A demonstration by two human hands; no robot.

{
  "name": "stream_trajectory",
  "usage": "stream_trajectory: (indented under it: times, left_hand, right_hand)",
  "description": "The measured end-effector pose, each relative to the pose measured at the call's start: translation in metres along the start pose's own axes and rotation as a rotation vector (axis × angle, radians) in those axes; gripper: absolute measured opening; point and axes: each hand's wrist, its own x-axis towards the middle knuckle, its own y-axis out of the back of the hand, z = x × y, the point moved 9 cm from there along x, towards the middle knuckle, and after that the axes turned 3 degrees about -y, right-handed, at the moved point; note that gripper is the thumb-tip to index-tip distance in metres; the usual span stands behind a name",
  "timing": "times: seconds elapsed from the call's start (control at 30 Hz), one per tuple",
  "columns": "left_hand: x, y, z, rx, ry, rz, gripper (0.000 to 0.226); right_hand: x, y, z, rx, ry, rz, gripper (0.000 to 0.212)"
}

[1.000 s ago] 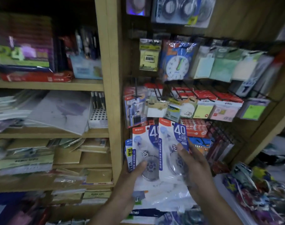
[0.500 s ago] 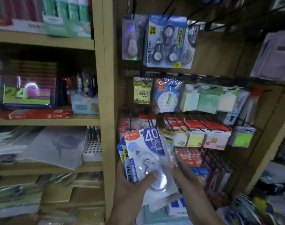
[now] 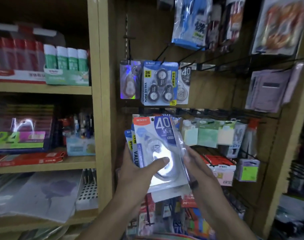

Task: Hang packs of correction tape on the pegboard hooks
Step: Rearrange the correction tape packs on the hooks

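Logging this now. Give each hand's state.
Left hand: grips the stack of correction tape packs, thumb on front.
Right hand: holds the stack's right edge.

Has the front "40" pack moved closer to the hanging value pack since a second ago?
Yes. The front "40" pack has risen toward the hanging value pack, now just below it.

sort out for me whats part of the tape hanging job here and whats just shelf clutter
Job:
left hand and right hand holding the 40 pack stack
hung value pack
bare hooks

Just there:
glue sticks
sticky notes
jump rope pack
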Motion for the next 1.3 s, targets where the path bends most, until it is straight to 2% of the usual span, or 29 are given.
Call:
stream_trajectory:
  times: [0.17,0.23,0.33,0.43,0.6,0.77,0.9,1.03,1.2,1.3]
  left_hand:
    - [0.016,-0.026,0.014,0.013,-0.032,-0.023,0.079]
    - [0.021,-0.034,0.017,0.007,-0.035,-0.02,0.08]
    - [0.029,-0.041,0.014,0.018,-0.017,0.026,0.081]
    - [0.031,-0.045,0.007,-0.01,-0.009,0.082,0.079]
    - [0.033,-0.054,0.008,-0.023,-0.043,0.136,0.083]
    - [0.04,-0.073,0.022,-0.031,-0.082,0.142,0.071]
    - [0.045,-0.086,0.034,-0.056,-0.12,0.157,0.06]
    - [0.05,-0.097,0.041,-0.057,-0.166,0.139,0.064]
    - [0.053,-0.102,0.052,0.078,-0.271,0.102,0.08]
    - [0.055,-0.097,0.054,0.102,-0.305,0.097,0.081]
  right_hand:
    - [0.016,0.038,-0.028,-0.017,0.135,0.187,0.057]
    - [0.021,0.056,-0.045,-0.064,0.258,0.284,0.052]
    - [0.027,0.077,-0.074,-0.257,0.46,0.436,0.054]
    - [0.041,0.087,-0.094,-0.41,0.564,0.497,0.064]
    - [0.078,0.091,-0.12,-0.546,0.61,0.476,0.073]
    - [0.138,0.086,-0.158,-0.6,0.687,0.485,0.077]
    - [0.183,0.079,-0.171,-0.666,0.695,0.421,0.078]
    - [0.199,0.075,-0.171,-0.677,0.686,0.362,0.08]
    - [0.194,0.076,-0.167,-0.68,0.7,0.338,0.08]
    - [0.193,0.076,-0.169,-0.733,0.719,0.335,0.078]
